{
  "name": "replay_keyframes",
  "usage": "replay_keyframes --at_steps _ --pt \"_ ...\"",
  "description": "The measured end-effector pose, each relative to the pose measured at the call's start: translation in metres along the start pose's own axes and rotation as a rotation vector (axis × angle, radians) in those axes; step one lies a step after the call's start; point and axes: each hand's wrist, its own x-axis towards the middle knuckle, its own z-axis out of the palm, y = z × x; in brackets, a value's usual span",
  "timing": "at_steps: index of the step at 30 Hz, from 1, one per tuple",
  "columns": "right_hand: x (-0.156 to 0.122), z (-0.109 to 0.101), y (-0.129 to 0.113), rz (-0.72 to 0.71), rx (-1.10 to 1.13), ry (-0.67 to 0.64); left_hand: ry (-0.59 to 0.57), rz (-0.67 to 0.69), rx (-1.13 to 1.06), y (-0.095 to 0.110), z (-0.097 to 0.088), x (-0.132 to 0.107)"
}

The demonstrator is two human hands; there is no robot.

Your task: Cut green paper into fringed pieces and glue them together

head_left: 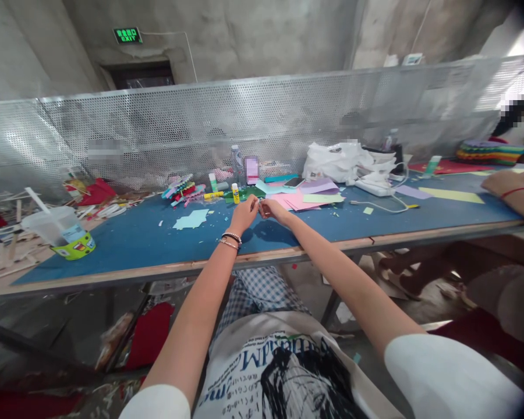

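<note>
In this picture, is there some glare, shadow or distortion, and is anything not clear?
Head view: pale glare on the metal screen, strongest at far right; soft shadow on the blue table below the right hand; wide-angle stretching toward the edges; fine detail between that and the left hand, unclear.

Pink paper (297,201), apparently rainbow-striped bundle (489,153)

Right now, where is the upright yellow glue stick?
In the head view, the upright yellow glue stick stands left of centre, just beyond the left hand.
</note>
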Motion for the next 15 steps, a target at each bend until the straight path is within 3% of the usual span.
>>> replay_keyframes --at_steps 15 --pt "0.0010 -0.0023 0.0021 0.013 0.000 -0.021 -0.022 -0.020 0.037 0.0043 -0.0035 -0.0008"
